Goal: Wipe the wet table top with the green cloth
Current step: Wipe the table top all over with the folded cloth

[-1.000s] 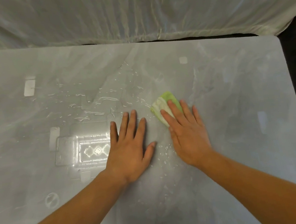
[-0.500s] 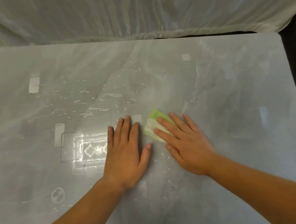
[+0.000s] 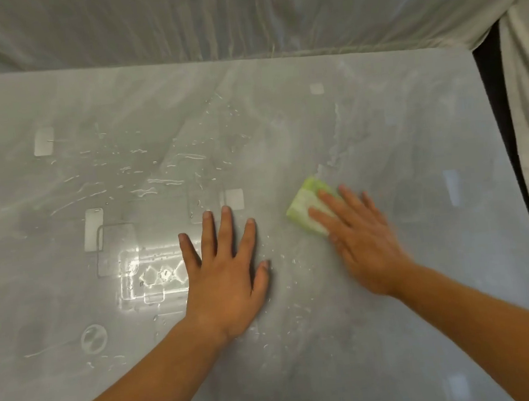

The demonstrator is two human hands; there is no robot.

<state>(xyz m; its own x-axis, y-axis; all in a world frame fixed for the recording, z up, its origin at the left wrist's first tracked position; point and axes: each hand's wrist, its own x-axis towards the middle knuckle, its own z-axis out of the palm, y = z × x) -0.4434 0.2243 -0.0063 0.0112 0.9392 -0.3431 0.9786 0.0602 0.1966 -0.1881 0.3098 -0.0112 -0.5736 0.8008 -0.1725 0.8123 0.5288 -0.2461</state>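
Note:
A folded green cloth [image 3: 304, 207] lies flat on the grey glossy table top [image 3: 398, 333], right of centre. My right hand [image 3: 362, 239] presses down on it with flat fingers, which cover the cloth's near right half; the hand is motion-blurred. My left hand [image 3: 227, 276] rests flat on the table with fingers spread, holding nothing, a short way left of the cloth. Water drops and streaks [image 3: 157, 178] lie on the table to the upper left of my left hand, and small drops sit between the two hands.
A pale sheet [image 3: 239, 15] hangs along the table's far edge and down the right side. A dark gap [image 3: 502, 132] runs beside the table's right edge. Bright light reflections [image 3: 147, 273] glare on the table left of my left hand.
My right hand has slid the green cloth to the right, away from my left hand. My left hand has stayed flat in about the same place.

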